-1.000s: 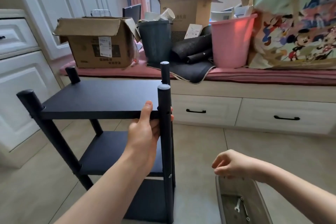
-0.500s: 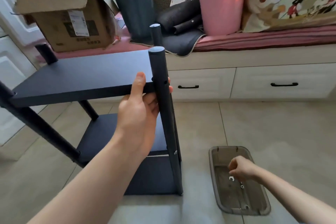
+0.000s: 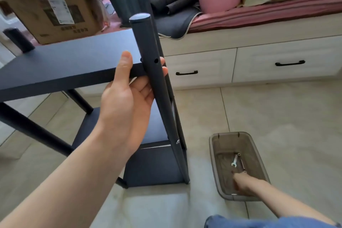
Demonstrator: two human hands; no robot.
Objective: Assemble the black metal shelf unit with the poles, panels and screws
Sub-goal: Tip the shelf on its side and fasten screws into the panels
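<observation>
Left hand gripping shelf corner; right hand reaching into tray

Left hand is curling round the front edge of the top panel, thumb on the edge, fingertips showing past the near pole; two empty screw holes are showing in the pole at panel height; right hand is sitting low in the grey tray on the tiled floor, finger posture unclear, just beside a small wrench; lower panels are sitting under the top one; cardboard box is resting on the bench behind.
</observation>
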